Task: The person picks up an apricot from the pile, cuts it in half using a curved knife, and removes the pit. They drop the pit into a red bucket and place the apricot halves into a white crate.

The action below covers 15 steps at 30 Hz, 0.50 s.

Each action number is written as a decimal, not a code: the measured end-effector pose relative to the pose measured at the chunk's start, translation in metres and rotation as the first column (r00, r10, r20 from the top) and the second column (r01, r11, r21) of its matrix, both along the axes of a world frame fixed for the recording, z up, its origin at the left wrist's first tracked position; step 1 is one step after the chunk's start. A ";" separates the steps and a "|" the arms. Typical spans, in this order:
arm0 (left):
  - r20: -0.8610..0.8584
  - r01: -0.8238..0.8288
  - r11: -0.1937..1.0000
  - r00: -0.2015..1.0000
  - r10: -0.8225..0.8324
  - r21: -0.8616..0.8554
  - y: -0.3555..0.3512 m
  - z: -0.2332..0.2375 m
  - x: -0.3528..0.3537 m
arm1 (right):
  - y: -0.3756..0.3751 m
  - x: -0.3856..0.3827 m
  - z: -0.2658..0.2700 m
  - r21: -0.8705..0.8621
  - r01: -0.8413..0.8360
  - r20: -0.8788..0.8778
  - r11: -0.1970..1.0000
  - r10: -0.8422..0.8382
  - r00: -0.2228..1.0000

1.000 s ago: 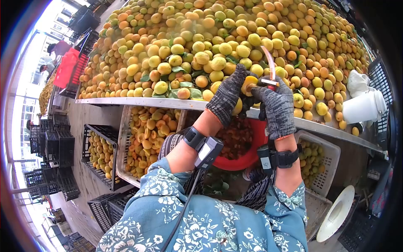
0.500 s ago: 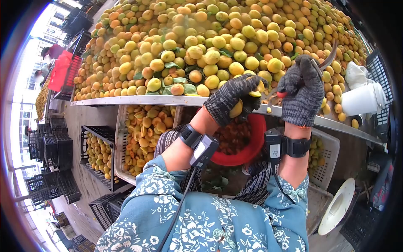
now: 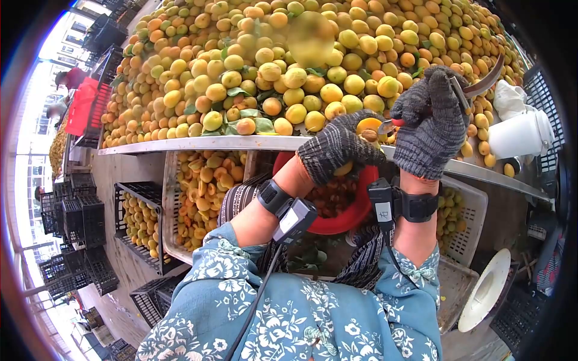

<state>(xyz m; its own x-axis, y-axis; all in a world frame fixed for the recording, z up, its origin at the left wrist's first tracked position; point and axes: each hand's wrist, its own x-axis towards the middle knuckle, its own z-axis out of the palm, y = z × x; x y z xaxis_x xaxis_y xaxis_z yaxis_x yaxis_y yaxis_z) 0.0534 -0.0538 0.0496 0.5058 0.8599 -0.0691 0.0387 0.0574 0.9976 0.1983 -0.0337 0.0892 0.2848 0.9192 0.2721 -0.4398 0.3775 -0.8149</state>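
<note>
My left hand [image 3: 340,147], in a dark knit glove, is closed around an apricot. The cut apricot [image 3: 369,126] shows orange flesh, with a brown pit [image 3: 368,136] exposed at its side. My right hand [image 3: 432,120], gloved alike, is wrapped round a small red-handled tool [image 3: 397,123] whose metal tip touches or nearly touches the apricot. A curved blade [image 3: 486,79] also sticks out of the right fist at its far side; whether it belongs to the same tool is hidden. Below the hands stands a red basin [image 3: 337,225] with brown pits inside.
A heap of apricots [image 3: 295,78] covers the metal-edged table [image 3: 211,143]. A crate [image 3: 171,222] of apricot halves and a black crate [image 3: 158,207] of apricots stand at left. A white bucket [image 3: 521,137] is on the table at right; a straw hat [image 3: 484,290] lies below.
The right hand's red-handled tool has come to the cut apricot in my left hand, whose pit now shows. My left hand has turned slightly. A blurred round spot appears over the heap.
</note>
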 end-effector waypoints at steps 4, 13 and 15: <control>-0.010 0.028 0.995 1.000 -0.028 0.093 0.002 -0.013 0.002 | -0.003 -0.004 -0.002 0.089 0.070 0.125 0.994 -0.081 0.989; -0.130 0.060 0.635 0.990 0.063 0.770 0.009 -0.029 0.003 | -0.003 -0.009 -0.007 0.022 -0.006 0.121 1.000 0.003 0.993; -0.172 0.084 0.815 0.985 0.020 0.573 0.001 -0.018 0.002 | -0.003 -0.011 -0.009 0.074 0.062 0.235 0.995 -0.078 0.969</control>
